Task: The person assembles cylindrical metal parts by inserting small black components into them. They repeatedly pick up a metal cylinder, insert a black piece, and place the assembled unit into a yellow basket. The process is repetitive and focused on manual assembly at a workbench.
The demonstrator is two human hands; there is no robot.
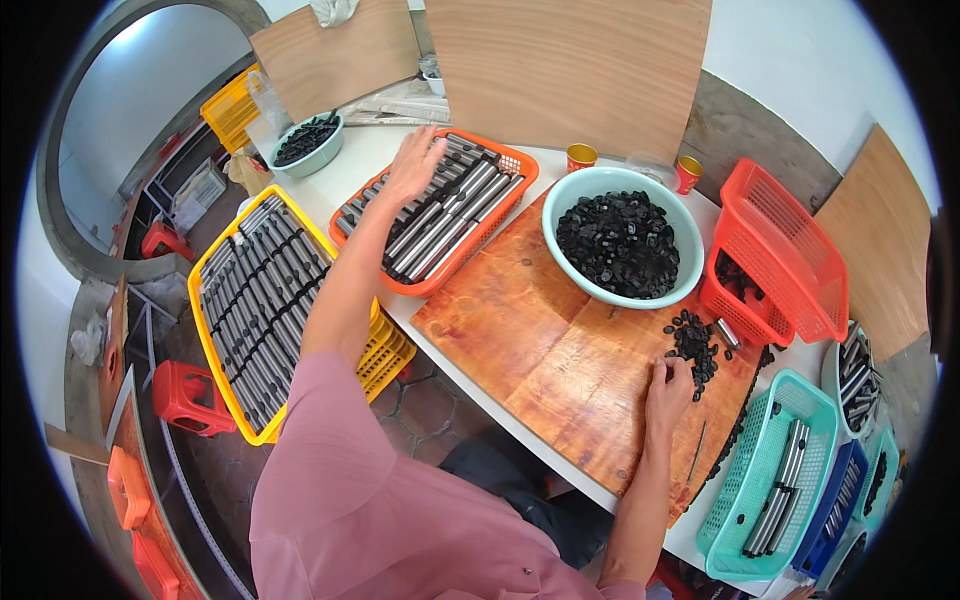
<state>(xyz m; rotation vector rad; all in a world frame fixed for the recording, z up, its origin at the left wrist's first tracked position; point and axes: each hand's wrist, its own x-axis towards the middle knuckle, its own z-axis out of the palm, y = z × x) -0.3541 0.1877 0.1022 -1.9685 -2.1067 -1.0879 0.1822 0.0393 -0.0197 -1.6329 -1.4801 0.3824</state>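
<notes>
Head view: left hand (pixel 412 168) is stretched out over the far left part of the orange basket (pixel 527 165). Fingers extended, slightly apart, nothing seen in the grasp. Can't tell if the fingertips touch the metal tubes (pixel 455 222) below. Tubes lie side by side in slanted rows, black bits showing among them.

Right hand (pixel 668 398) is low on the wooden board (pixel 530 310), at the near left edge of a small pile of black pieces (pixel 692 340). Fingers curled in, little gap left; can't tell if a piece is pinched. Pile is loose on the board, between the hand and the red baskets (pixel 785 215). One short metal tube (pixel 728 334) is by itself just right of the pile. Thin rod (pixel 697 452) on the board, nearer the body than the right hand.

Around: light blue bowl (pixel 551 245) upright at the far side of the board, full of similar black pieces. Yellow crate (pixel 221 375) on the left, packed with tubes in rows. Teal basket (pixel 822 415) on the right, two groups of tubes inside, blue tray (pixel 815 535) just beside it
</notes>
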